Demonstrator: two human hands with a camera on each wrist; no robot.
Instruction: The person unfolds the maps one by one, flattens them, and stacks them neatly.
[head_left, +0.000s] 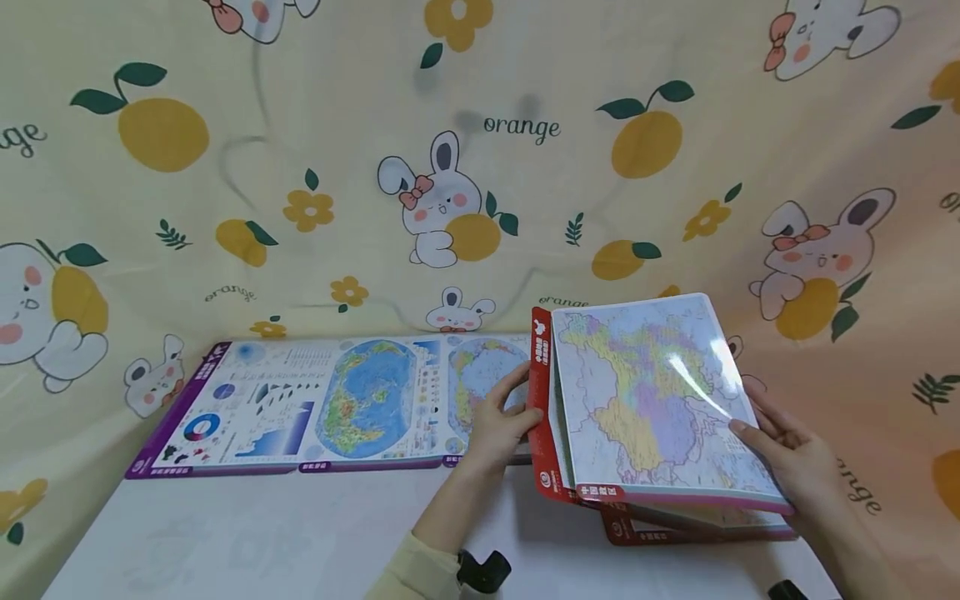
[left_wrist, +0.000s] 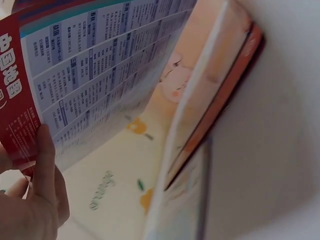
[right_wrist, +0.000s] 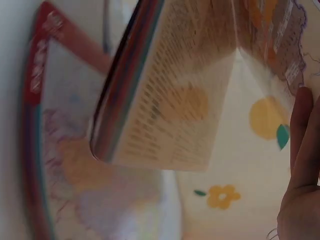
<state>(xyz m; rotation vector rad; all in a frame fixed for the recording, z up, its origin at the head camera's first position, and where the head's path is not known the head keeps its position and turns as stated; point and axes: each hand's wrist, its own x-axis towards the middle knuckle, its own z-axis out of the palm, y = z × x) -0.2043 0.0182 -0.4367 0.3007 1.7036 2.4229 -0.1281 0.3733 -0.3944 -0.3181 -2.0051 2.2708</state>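
A glossy folded map (head_left: 652, 392) with a red left border is held up, tilted, over the right part of the table. My left hand (head_left: 497, 427) grips its red edge, fingers against the border. At the opposite edge my right hand (head_left: 806, 467) pinches it, thumb on the printed face. In the left wrist view, the map's underside (left_wrist: 100, 70) shows rows of printed text, and the panels hang apart. A second red-bordered map (head_left: 637, 533) lies below on the table, mostly hidden by the held one; its corner also shows in the right wrist view.
A purple-bordered map (head_left: 367, 400) with charts and a world map lies spread along the back left of the white table (head_left: 300, 533). Its right end passes behind my left hand. A patterned cloth (head_left: 360, 167) with rabbits and oranges hangs behind the table.
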